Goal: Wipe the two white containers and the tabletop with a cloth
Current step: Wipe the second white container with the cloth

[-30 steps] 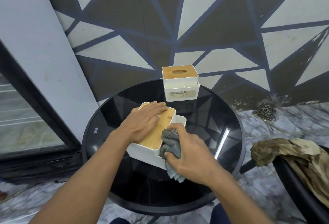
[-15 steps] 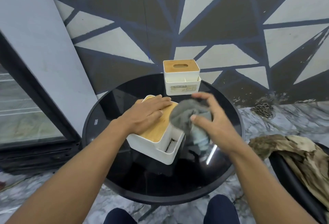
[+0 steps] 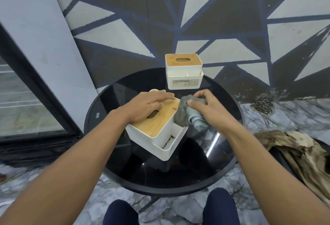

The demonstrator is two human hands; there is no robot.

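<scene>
Triangle-painted wall [image 3: 214,10] far. Glass door [image 3: 21,103] left. Crumpled brown fabric [image 3: 300,153] near right. Chain [image 3: 262,106] on marble floor [image 3: 289,119], far right by wall.

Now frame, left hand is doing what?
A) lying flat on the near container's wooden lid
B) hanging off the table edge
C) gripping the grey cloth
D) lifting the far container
A: the left hand lies with straight fingers on the wooden lid of the near container, while the right hand holds the cloth.
</scene>
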